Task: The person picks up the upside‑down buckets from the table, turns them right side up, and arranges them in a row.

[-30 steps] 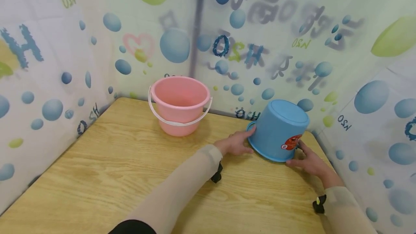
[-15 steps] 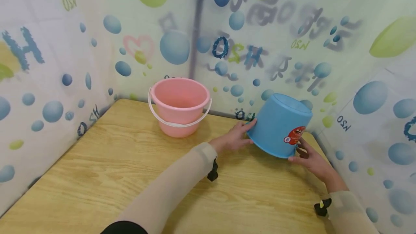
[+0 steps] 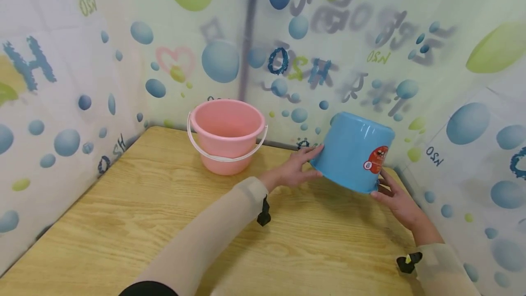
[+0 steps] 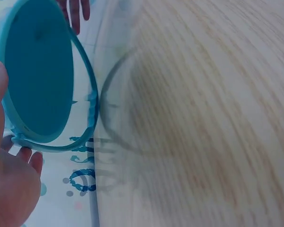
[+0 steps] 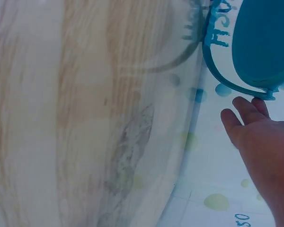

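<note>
A blue bucket [image 3: 349, 150], bottom up and tilted, is held above the table between both hands. A red sticker [image 3: 376, 159] shows on its side. My left hand [image 3: 293, 168] grips its rim on the left, thumb on the near side. On the right my right hand [image 3: 400, 202] holds the rim, fingers close to where the handle joins. Both wrist views look into the bucket's dark mouth, its blue handle [image 4: 92, 90] hanging down toward the table. Left of my left hand stands a pink bucket [image 3: 226, 156], upright, its white handle [image 3: 223, 158] lowered across the front.
The wood-grain table [image 3: 135, 214] runs back to a patterned curtain [image 3: 230, 8] with blue and green dots. Another curtain side [image 3: 493, 186] rises along the right edge, close to my right hand.
Both hands have raised the upside-down blue bucket from the table and tipped it, its left rim higher and its sticker turned more toward the camera. The pink bucket has stayed put.
</note>
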Demonstrator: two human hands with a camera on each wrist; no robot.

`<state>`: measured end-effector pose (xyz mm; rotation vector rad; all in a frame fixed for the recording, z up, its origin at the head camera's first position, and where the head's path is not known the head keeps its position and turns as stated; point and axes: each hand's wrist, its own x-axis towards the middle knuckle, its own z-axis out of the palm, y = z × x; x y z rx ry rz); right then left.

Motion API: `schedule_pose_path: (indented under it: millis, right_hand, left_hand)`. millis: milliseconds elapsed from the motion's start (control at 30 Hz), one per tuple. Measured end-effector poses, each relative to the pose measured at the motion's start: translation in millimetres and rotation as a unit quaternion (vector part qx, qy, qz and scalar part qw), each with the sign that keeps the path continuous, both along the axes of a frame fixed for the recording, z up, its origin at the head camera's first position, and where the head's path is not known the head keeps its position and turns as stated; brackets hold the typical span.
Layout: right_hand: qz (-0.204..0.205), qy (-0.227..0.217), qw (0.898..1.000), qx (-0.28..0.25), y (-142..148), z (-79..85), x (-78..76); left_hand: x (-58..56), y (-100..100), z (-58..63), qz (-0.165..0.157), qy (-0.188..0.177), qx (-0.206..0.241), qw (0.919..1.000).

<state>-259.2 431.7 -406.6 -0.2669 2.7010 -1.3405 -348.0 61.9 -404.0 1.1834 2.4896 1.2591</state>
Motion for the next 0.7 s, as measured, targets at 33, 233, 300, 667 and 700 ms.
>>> schedule_pose_path:
  millis: [33, 233, 300, 667, 700]
  right_hand:
    - [0.000, 0.004, 1.000, -0.001, -0.5, 0.9, 0.3]
    - [0.007, 0.030, 0.999, -0.018, -6.2, 8.2, 1.1]
    - [0.020, 0.043, 0.998, -0.046, -8.8, 9.7, 1.1]
    - [0.100, 0.090, 0.974, -0.184, -16.2, 5.3, 1.2]
    - [0.103, 0.093, 0.973, -0.187, -16.5, 4.9, 1.3]
  left_hand:
    - [-0.4, -0.9, 1.5, -0.002, 0.003, 0.000, 1.0000]
    - [0.7, -2.7, 5.8, 0.022, 0.004, 0.011, 0.9997]
    - [1.3, -3.2, 6.2, 0.027, 0.000, 0.019, 0.9995]
    - [3.8, -3.7, 11.4, 0.014, -0.045, 0.109, 0.9929]
    - [3.9, -3.6, 12.0, 0.016, -0.048, 0.111, 0.9925]
